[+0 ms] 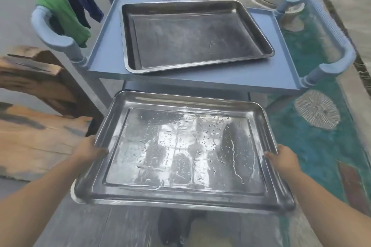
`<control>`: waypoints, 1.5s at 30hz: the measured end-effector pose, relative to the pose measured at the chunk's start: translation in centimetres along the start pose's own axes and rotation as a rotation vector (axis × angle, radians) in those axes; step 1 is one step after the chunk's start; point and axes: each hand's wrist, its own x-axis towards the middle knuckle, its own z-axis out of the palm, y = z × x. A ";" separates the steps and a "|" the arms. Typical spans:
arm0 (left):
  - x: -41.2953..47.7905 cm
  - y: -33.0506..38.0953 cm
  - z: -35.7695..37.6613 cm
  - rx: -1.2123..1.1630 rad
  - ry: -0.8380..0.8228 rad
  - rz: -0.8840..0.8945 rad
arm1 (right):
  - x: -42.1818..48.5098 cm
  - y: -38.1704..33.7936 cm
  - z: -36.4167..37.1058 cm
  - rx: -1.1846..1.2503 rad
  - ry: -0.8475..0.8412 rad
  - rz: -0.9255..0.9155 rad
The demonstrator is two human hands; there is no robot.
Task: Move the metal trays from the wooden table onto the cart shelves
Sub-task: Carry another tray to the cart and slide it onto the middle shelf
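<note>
Wet tray (180,152), long axis crosswise, has left hand (91,149) and right hand (280,157) gripping its 2 short ends.

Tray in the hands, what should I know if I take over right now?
Left hand grips the wet tray by its left rim; right hand grips the right rim. It is held in the air in front of the cart, not set down yet.
Done: the other tray lies on the cart's top shelf.
Left: set this tray on a cart shelf. Only part of the wooden table shows, so I cannot tell if more trays wait there.
</note>
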 end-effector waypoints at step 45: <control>38.2 13.0 15.9 0.218 0.344 0.296 | 43.6 -11.4 17.1 -0.069 0.297 -0.281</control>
